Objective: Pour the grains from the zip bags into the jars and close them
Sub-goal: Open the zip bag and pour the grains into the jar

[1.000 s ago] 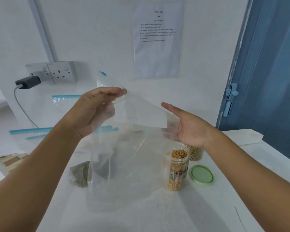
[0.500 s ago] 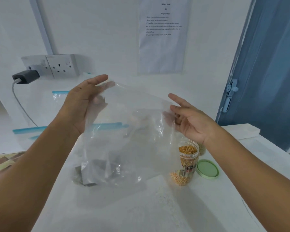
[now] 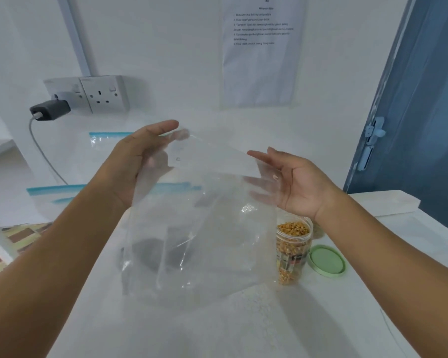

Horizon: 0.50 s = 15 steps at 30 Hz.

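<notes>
Hanging upside down above the bench (image 3: 243, 326), the clear zip bag (image 3: 202, 228) is held up by its bottom edge between both hands, and it looks empty; no grain can be made out inside it. Compared with 1 second ago, when it was folded and slack, the bag has been spread flatter and wider, its lower end now draped close to the bench surface. The left hand (image 3: 140, 164) pinches the upper left corner, thumb on top and fingers behind the film. The right hand (image 3: 295, 184) is kept nearly flat, palm toward the bag, with straight fingers against the film; no real grip is seen there.

Just beside the bag stands 1 jar (image 3: 292, 251), full of yellow kernels nearly to the rim and not yet closed. Its green lid (image 3: 326, 259) lies flat on the bench, just beside it. A second jar behind the first has been hidden by the right wrist since the earlier frames.

The pouring for this jar is judged done, with the bag being shaken out or checked; laying it aside and fitting the lid is taken as the next step. More zip bags (image 3: 109, 188) with blue seals lie further back, and a dark patch shows dimly through the film. A wall socket (image 3: 101, 94) with a charger (image 3: 49, 111) and a printed sheet (image 3: 261, 52) are seen on the wall
</notes>
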{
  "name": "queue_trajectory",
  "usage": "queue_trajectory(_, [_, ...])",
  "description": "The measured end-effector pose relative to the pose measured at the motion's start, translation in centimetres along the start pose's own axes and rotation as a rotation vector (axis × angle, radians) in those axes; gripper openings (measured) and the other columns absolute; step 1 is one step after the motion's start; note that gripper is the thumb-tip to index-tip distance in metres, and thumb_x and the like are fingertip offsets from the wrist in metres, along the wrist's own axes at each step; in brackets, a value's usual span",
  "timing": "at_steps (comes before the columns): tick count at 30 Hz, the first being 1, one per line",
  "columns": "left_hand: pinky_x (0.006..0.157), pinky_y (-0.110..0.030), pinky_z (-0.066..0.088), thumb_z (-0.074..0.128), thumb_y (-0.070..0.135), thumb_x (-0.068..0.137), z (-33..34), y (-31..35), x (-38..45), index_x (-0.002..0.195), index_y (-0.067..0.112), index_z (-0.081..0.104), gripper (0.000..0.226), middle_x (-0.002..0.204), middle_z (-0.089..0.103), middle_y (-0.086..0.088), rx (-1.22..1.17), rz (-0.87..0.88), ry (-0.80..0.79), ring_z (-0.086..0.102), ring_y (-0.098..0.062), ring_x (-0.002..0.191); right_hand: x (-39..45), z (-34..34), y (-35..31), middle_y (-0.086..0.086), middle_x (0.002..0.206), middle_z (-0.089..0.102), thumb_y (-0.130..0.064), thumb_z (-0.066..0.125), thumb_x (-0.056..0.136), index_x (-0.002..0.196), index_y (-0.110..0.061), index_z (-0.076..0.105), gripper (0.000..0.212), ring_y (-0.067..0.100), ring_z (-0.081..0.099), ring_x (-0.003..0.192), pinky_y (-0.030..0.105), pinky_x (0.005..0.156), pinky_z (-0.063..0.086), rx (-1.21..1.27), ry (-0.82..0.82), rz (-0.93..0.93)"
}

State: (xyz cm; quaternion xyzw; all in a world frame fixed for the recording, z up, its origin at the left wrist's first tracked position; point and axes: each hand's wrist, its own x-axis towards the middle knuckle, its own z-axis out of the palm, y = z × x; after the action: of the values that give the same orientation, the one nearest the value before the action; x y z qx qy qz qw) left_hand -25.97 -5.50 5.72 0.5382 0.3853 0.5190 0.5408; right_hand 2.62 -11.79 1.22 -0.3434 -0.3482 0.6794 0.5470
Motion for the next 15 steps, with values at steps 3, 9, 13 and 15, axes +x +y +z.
queue_trajectory(3, [0.105, -0.036, 0.044, 0.058, 0.017, 0.100, 2.2, -0.1, -1.6, 0.105, 0.025, 0.078, 0.022, 0.122, 0.076, -0.005, -0.067, 0.024, -0.062, 0.051, -0.027, 0.106, 0.4, -1.4, -0.9, -0.002, 0.094, 0.073, -0.012, 0.071, 0.083, 0.135, -0.008, 0.068, 0.052, 0.020, 0.075, 0.095, 0.034, 0.070, 0.065, 0.031, 0.022, -0.029])
queue_trajectory(9, [0.073, -0.018, 0.056, 0.056, 0.009, 0.100, 9.7, 0.0, -3.6, 0.119, 0.021, 0.072, 0.028, 0.116, 0.078, -0.002, -0.070, 0.073, 0.082, 0.055, -0.009, 0.063, -1.2, -6.7, -4.7, 0.006, 0.143, 0.064, 0.005, 0.052, 0.100, 0.132, -0.010, 0.068, 0.038, 0.015, 0.075, 0.067, 0.025, 0.065, 0.063, 0.004, -0.006, -0.068])
queue_trajectory(13, [0.070, -0.020, 0.057, 0.053, 0.007, 0.102, 15.7, -1.2, -5.1, 0.113, 0.023, 0.072, 0.027, 0.122, 0.076, 0.001, -0.110, 0.073, 0.151, 0.060, -0.008, 0.064, -2.9, -11.8, -7.7, 0.002, 0.141, 0.066, 0.005, 0.052, 0.100, 0.135, -0.011, 0.066, 0.041, 0.017, 0.074, 0.102, 0.032, 0.080, 0.064, 0.004, -0.047, -0.080])
queue_trajectory(15, [0.070, -0.022, 0.058, 0.054, 0.006, 0.101, 18.3, -1.9, -5.7, 0.117, 0.021, 0.072, 0.028, 0.126, 0.074, -0.001, -0.123, 0.063, 0.164, 0.061, -0.010, 0.067, -3.8, -14.3, -8.6, 0.003, 0.140, 0.066, 0.006, 0.052, 0.099, 0.135, -0.011, 0.067, 0.041, 0.019, 0.074, 0.108, 0.036, 0.088, 0.063, 0.016, -0.048, -0.074])
